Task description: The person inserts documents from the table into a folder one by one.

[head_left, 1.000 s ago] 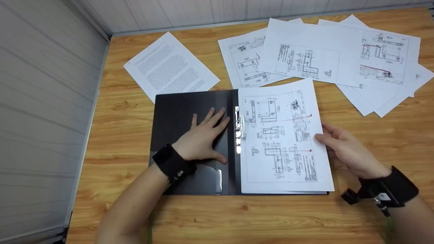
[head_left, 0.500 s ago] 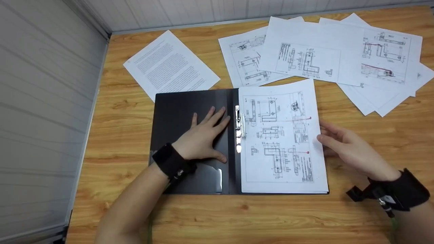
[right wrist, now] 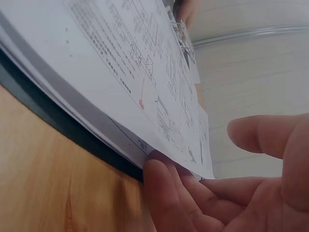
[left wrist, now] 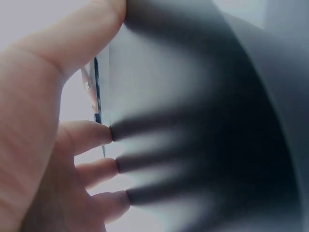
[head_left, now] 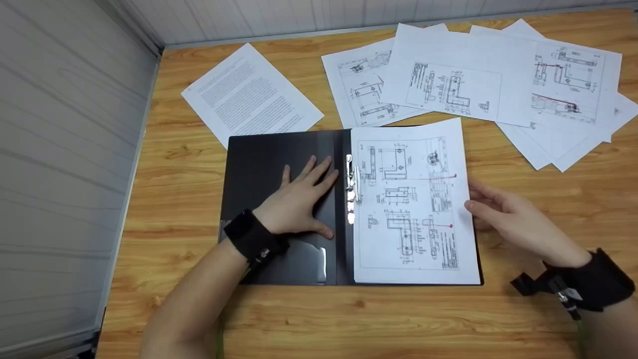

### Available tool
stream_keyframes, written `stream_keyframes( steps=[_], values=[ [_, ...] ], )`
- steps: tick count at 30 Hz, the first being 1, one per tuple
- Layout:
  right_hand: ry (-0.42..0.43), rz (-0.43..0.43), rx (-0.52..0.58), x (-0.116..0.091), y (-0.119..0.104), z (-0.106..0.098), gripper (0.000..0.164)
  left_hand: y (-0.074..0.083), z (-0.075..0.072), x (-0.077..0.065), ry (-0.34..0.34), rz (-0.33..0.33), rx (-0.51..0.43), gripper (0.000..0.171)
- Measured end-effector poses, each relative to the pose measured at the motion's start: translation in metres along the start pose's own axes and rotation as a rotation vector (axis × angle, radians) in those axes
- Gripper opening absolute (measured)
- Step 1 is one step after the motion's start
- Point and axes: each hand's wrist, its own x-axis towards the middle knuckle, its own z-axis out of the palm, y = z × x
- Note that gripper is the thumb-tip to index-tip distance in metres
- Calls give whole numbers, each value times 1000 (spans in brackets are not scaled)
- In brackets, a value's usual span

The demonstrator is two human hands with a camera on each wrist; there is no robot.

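A black ring binder [head_left: 264,159] lies spread out on the table, a stack of drawing sheets [head_left: 413,199] on its right side. My left hand [head_left: 296,204] rests with fingers spread on the inside of the left cover. Metal clip hardware [head_left: 353,192] runs along the spine. At the stack's right edge is my right hand [head_left: 518,222]. In the right wrist view its fingers [right wrist: 166,193] reach under the lifted edge of the top sheet [right wrist: 116,104], while the thumb [right wrist: 260,135] stays apart from the paper. The sheet hides some fingertips.
One text page [head_left: 249,94] lies behind the binder at left, partly beneath it. Several loose drawing sheets [head_left: 458,94] overlap at the back right. A grey panel wall [head_left: 75,149] borders the wooden table [head_left: 359,319] on the left, another at the back.
The top sheet's lower right corner has moved left, in line with the stack. My right hand has shifted slightly right, and its thumb has come off the sheet. My left hand stays put.
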Motion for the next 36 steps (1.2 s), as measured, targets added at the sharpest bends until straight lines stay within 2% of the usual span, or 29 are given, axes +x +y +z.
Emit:
stream_keyframes(
  steps=[8, 15, 18, 20, 22, 24, 26, 27, 29, 31, 34, 36],
  values=[
    [26, 8, -73, -1, 0, -2, 71, 0, 0, 1, -7, 3, -2, 130],
    [100, 7, -160, -2, 1, -5, 68, 0, -6, 0, -25, 1, 19, 125],
    [125, -13, -154, -1, 2, -6, 65, -5, -16, 0, 39, -11, -8, 110],
    [145, -32, -146, -1, 2, -7, 63, -15, -26, 1, 136, -58, -65, 96],
    [169, -39, -141, -1, 0, -7, 60, -30, -40, 5, 275, -141, -148, 83],
    [199, -40, -138, -1, -2, -7, 58, -50, -55, 10, 420, -260, -222, 73],
    [227, -46, -142, -1, -4, -7, 56, -73, -69, 15, 524, -404, -262, 68],
    [242, -43, -145, 0, -5, -6, 55, -85, -75, 18, 555, -480, -266, 68],
    [254, -64, -147, 0, -7, -6, 54, -107, -85, 21, 560, -642, -259, 73],
    [263, -78, -152, 1, -8, -5, 53, -126, -92, 21, 510, -792, -252, 84],
    [269, -97, -146, 3, -9, -4, 52, -146, -97, 18, 414, -964, -245, 104],
    [278, -106, -145, 4, -9, -2, 51, -154, -97, 17, 362, -1045, -247, 114]
  ],
)
